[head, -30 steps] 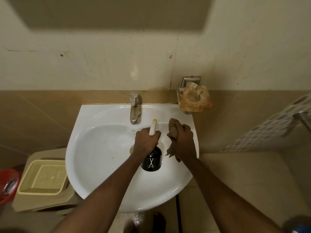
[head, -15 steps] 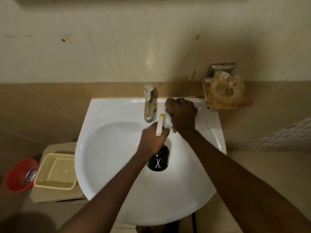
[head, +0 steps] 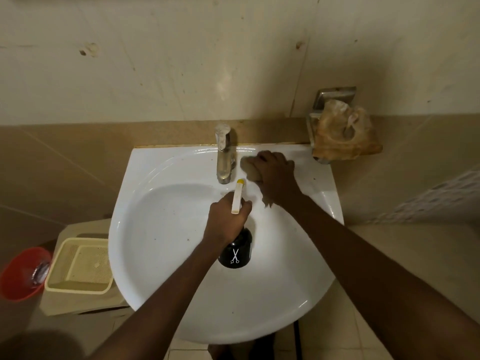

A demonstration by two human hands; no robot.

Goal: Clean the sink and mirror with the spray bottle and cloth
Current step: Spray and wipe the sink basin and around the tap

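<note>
From the head view, a white sink (head: pixel 161 229) is fixed to a wall that is tan tile (head: pixel 65 162) below and scuffed cream (head: pixel 155 61) above, with pale floor tiles (head: pixel 389 255) at lower right. A metal tap (head: pixel 224 157) stands at the back centre of the sink rim. Just right of it the right hand (head: pixel 275 175) is curled round a beige cloth (head: pixel 250 168), pressing it on the back ledge beside the tap's base. The left hand (head: pixel 226 219) holds its grip round the neck of a black spray bottle (head: pixel 235 254) over the basin, white nozzle (head: pixel 237 196) pointing at the tap. On the wall, right of the sink's back corner, a metal holder (head: pixel 333 97) carries a crumpled brown bag (head: pixel 342 136), close to the right hand. Left of the sink and below its rim sit a cream basket (head: pixel 78 266) and a red bowl (head: pixel 20 271). The basin's left half and front lie bare.
</note>
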